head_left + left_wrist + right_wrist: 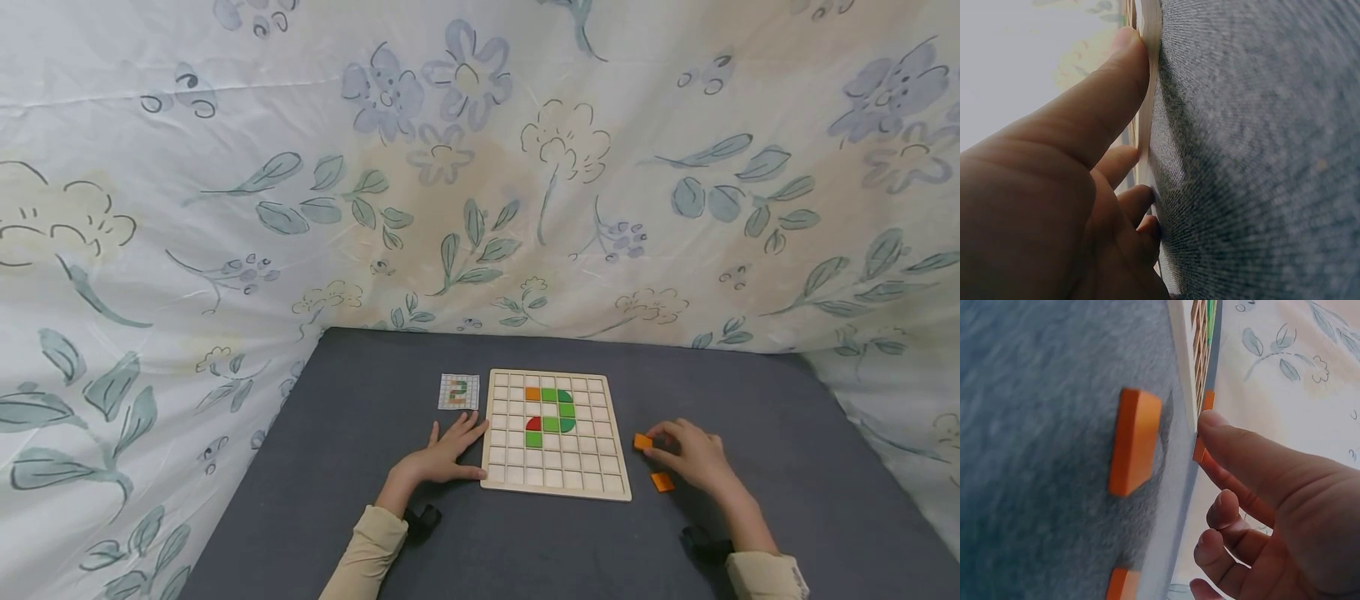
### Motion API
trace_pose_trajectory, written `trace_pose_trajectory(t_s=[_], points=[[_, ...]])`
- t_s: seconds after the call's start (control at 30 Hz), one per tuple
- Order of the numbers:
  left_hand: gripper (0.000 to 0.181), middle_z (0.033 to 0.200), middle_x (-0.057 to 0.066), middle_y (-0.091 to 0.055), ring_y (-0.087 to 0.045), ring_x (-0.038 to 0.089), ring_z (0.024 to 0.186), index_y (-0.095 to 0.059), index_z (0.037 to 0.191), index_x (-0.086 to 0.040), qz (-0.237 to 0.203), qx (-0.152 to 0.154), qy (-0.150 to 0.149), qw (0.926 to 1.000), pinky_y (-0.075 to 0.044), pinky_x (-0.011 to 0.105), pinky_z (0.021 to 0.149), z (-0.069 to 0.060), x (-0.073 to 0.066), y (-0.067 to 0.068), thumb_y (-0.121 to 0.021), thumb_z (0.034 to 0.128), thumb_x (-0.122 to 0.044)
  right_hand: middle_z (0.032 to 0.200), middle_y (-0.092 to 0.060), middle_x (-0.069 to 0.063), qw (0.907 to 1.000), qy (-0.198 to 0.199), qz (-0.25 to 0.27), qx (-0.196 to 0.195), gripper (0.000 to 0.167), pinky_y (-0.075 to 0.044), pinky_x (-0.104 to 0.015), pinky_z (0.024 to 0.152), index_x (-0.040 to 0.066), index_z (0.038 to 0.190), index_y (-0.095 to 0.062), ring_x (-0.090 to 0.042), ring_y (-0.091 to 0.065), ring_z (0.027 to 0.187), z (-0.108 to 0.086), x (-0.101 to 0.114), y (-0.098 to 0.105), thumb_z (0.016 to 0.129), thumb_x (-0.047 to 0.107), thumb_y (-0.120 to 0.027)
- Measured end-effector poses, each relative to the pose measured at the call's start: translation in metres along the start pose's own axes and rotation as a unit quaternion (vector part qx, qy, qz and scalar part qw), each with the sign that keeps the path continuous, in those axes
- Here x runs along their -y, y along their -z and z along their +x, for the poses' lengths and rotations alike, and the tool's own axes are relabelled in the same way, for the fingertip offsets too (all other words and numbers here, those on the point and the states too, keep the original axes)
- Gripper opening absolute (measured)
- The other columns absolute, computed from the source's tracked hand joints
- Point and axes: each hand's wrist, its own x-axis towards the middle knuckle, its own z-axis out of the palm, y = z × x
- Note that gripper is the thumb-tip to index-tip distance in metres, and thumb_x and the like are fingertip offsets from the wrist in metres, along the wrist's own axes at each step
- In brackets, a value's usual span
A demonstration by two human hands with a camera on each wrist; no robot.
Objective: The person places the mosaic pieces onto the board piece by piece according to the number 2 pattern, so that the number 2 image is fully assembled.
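A wooden grid board (553, 477) carries an orange square tile (532, 393), several green pieces (567, 410) and a red piece (533, 423). At its left edge my left hand (444, 457) has its fingers spread, with thumb (1119, 75) and fingertips against the rim. To the right of the board, my right hand (692, 454) pinches an orange tile (1199, 450) between thumb and fingers, and the tile looks just off the table. Another orange tile (662, 482) lies on the table near that hand; the right wrist view shows one more orange tile (1124, 586) at its bottom edge.
A small card (458, 392) with a printed coloured grid pattern lies left of the board. The dark grey table (360, 392) ends at a floral curtain (480, 208) behind and at both sides. Black bands (422, 523) are on the wrists.
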Motion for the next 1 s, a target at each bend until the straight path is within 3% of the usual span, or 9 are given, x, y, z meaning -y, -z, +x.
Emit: trace_pose_trajectory(t_s=[1.0], points=[[0.082, 0.156, 0.010, -0.004, 0.003, 0.030, 0.143, -0.015, 0.151, -0.018, -0.001, 0.004, -0.009, 1.0000, 0.010, 0.064, 0.106, 0.000, 0.002, 0.001, -0.060, 0.0876, -0.045, 0.074, -0.046, 0.003, 0.9984, 0.054, 0.017, 0.003, 0.022, -0.020, -0.039, 0.067, 0.016, 0.095, -0.069, -0.011, -0.037, 0.065, 0.017, 0.050, -0.013, 0.078, 0.029, -0.074]])
